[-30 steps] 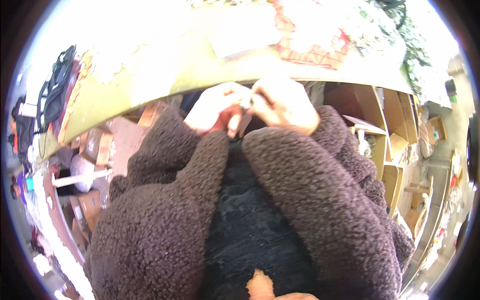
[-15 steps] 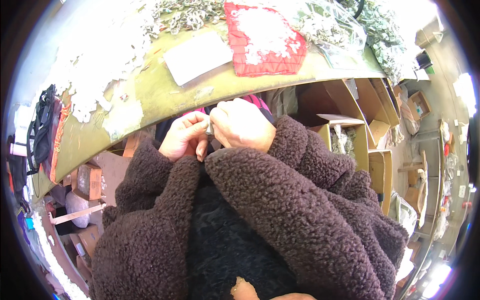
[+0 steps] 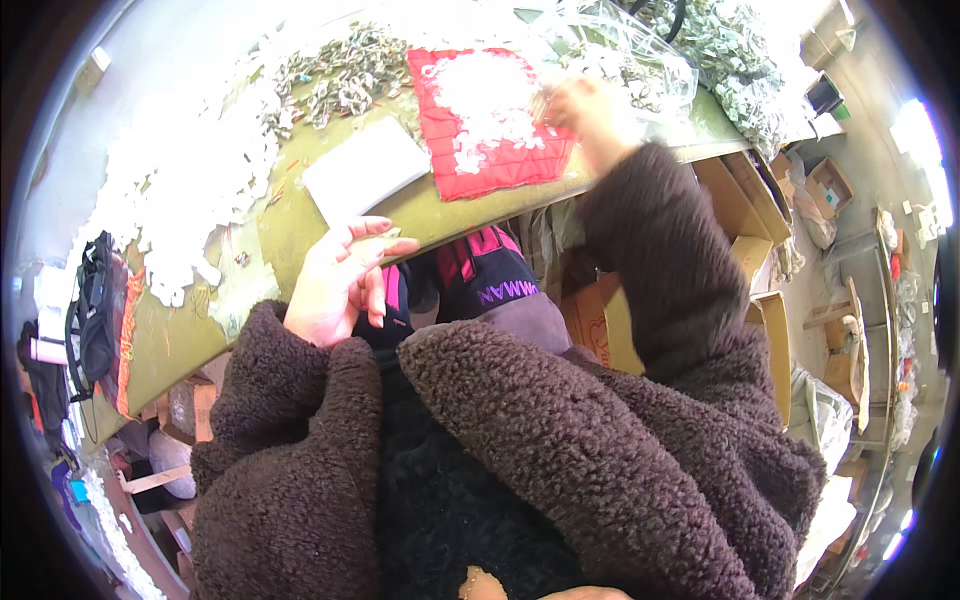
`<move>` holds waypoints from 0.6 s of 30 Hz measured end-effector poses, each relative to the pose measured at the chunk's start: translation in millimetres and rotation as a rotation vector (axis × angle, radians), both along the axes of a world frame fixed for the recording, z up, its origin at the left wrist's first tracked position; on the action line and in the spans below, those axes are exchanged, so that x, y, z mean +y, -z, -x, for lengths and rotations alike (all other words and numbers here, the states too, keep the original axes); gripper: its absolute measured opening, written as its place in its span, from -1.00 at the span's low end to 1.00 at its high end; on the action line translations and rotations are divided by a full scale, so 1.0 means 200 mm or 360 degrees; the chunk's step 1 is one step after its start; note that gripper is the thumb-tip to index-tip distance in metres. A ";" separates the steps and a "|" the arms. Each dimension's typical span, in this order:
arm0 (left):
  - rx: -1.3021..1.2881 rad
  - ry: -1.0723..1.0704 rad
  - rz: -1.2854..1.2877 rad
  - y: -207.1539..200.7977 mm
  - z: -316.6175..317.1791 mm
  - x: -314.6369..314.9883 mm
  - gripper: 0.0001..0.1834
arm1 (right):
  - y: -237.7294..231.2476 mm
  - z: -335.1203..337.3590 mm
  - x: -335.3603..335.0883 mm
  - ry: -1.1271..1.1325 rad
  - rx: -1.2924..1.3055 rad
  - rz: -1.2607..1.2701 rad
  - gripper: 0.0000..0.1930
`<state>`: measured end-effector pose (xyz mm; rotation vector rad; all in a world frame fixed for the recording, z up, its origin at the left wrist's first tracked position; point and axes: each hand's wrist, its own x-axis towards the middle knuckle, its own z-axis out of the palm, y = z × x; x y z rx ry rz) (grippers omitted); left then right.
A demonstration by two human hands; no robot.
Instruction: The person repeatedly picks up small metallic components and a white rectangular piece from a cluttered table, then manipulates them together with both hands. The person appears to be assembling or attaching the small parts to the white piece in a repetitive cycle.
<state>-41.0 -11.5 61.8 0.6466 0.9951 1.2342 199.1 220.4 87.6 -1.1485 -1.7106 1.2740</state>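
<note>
My left hand (image 3: 340, 275) is raised at the table's near edge, just below a white flat rectangular piece (image 3: 365, 168). Its fingers are spread apart, and I make out nothing held firmly in them. My right hand (image 3: 592, 118) reaches over the right edge of a red quilted cloth (image 3: 468, 183), smeared by motion, so its grip is unclear. On the cloth lies a pile of small white pieces (image 3: 487, 95), overexposed in the light. To its right sits a clear plastic bag (image 3: 655, 80) with more small pale pieces.
The greenish table (image 3: 285, 235) carries a large white heap (image 3: 170, 170) at left, a grey-white pile (image 3: 355, 70) at the back and a pale green pile (image 3: 735, 75) at right. Dark straps (image 3: 88, 310) hang at the left end. Cardboard boxes (image 3: 740, 195) stand below right.
My hands were together before my chest around a small pale piece. The right has moved up and right to the red cloth; the left has stayed near, its fingers opening. The view shifted slightly.
</note>
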 end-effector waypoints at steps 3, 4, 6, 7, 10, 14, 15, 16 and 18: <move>0.0210 0.0047 -0.0011 -0.12 -0.04 0.17 -0.66 | -0.07 -0.23 0.29 -0.0123 -0.1258 -0.1812 -0.62; 0.0298 0.0060 -0.0047 -0.15 -0.05 0.25 -0.66 | -0.03 -0.26 0.30 0.0181 -0.0667 -0.1154 -0.61; 0.0326 0.0122 -0.0156 -0.19 -0.07 0.43 -0.63 | 0.00 -0.30 0.32 0.0274 -0.0373 -0.0815 -0.60; 0.0338 0.0097 -0.0169 -0.19 -0.09 0.55 -0.64 | -0.01 -0.31 0.31 0.0198 -0.0569 -0.0997 -0.60; 0.0449 0.0095 -0.0217 -0.15 -0.13 0.95 -0.63 | -0.07 -0.35 0.24 -0.0121 -0.1031 -0.1352 -0.63; 0.0334 0.0282 -0.0204 -0.06 -0.20 1.38 -0.60 | -0.10 -0.38 0.21 -0.0121 -0.1723 -0.1456 -0.59; 0.0266 0.0305 -0.0103 -0.03 -0.22 1.44 -0.59 | -0.08 -0.40 0.21 -0.0088 -0.1726 -0.1535 -0.59; 0.0297 0.0331 -0.0104 0.00 -0.27 1.50 -0.59 | -0.06 -0.42 0.21 -0.0054 -0.1726 -0.1619 -0.59; 0.0424 0.0320 -0.0129 0.04 -0.35 1.61 -0.73 | -0.01 -0.46 0.24 0.0009 -0.1692 -0.1596 -0.62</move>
